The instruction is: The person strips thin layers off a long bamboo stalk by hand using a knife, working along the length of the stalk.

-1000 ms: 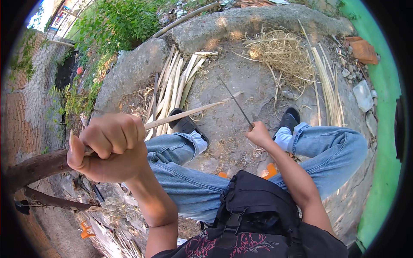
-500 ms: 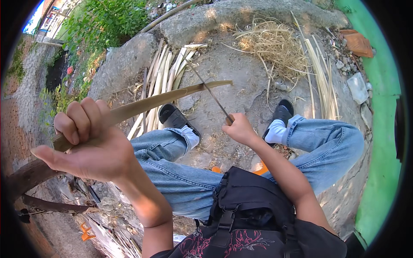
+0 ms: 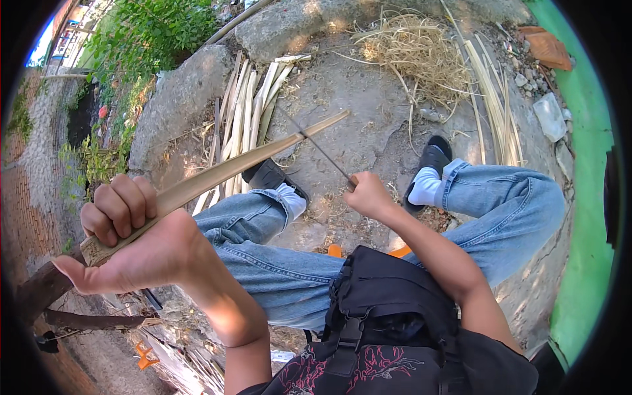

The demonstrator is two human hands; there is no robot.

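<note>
My left hand (image 3: 141, 240) is wrapped round the thick end of a long, pale split bamboo strip (image 3: 230, 166), its thumb sticking out. The strip slants up and away to the right, its far end tapering to a point. In my right hand (image 3: 372, 196) is a knife (image 3: 324, 154) with a thin, dark blade. That blade crosses the strip near its tapered end and appears to touch it. My fingers hide most of the knife's handle.
Split strips (image 3: 245, 118) lie beyond my left foot, with longer strips (image 3: 494, 105) at the right. A heap of curled shavings (image 3: 415, 59) sits ahead. A stone ledge (image 3: 283, 29), a green wall (image 3: 586, 197) and a dark branch (image 3: 43, 286) border the spot.
The strip has turned, showing a broader pale face, and its tip has shifted slightly up and left. My left hand sits a little lower. The blade still crosses the strip near its tip.
</note>
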